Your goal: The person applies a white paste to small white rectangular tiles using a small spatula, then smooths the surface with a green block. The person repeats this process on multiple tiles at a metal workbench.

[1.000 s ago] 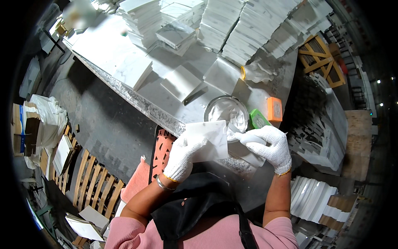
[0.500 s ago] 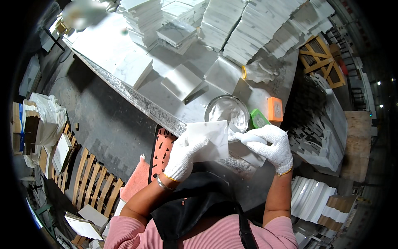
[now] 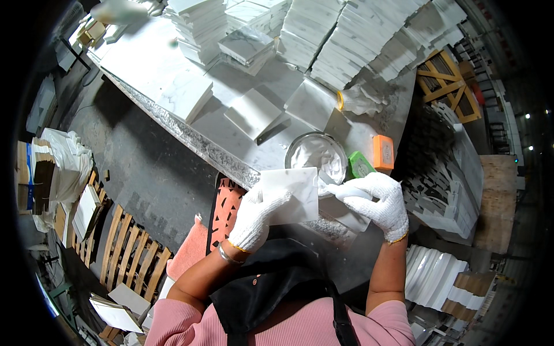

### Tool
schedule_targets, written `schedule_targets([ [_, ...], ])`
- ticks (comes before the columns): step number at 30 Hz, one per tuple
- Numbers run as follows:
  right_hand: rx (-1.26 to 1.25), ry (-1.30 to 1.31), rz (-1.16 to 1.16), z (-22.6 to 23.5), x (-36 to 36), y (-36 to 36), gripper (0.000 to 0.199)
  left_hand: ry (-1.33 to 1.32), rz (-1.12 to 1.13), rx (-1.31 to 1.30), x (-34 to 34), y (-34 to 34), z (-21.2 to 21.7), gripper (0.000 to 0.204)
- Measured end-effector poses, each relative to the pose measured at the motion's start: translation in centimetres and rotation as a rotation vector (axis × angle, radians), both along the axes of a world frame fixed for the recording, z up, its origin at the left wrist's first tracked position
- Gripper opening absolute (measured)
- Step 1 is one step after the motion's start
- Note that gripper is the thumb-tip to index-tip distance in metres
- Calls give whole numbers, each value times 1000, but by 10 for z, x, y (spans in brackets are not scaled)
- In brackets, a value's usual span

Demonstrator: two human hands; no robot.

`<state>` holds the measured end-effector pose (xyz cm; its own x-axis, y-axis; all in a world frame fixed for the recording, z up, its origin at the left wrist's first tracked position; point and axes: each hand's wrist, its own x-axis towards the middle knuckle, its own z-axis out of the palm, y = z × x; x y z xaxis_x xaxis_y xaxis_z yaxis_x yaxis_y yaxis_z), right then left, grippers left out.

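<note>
My left hand [image 3: 258, 213], in a white knit glove, grips a square white marble tile [image 3: 297, 193] by its left side, thumb on the face. My right hand [image 3: 381, 202], gloved the same way, is closed around a white-handled tool [image 3: 351, 195]. Its tip, by the tile's right edge, looks covered in white paste; the tool's exact kind is hard to make out. Just beyond both hands stands a round metal bowl [image 3: 290, 151] containing white paste [image 3: 317, 154]. Beside it lie a green block [image 3: 360, 165] and an orange block [image 3: 383, 152].
The stone-topped table [image 3: 222, 135] bears single tiles [image 3: 253, 113], tall tile stacks [image 3: 199, 32] and a spare glove [image 3: 362, 99]. Offcuts are piled right of it [image 3: 444, 184]. A wooden pallet [image 3: 133, 245] and wrapped boards [image 3: 63, 173] are at the left.
</note>
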<state>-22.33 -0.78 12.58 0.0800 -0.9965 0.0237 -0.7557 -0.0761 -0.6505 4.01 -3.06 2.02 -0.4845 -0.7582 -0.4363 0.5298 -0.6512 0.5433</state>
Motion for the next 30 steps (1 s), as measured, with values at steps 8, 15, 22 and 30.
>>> schedule_targets([
  [8, -1, 21, -9, 1, -1, -1, 25, -20, -13, -10, -1, -1, 4, 43],
  [15, -8, 12, 17, 0, -3, -2, 30, -20, -5, -18, -2, 1, 2, 43],
  [22, -12, 5, 1, 3, 1, -3, 27, -28, -21, -14, -2, 1, 0, 42],
  [30, 7, 14, 0, 0, -3, -3, 28, -45, -16, -13, -2, -1, 7, 42],
])
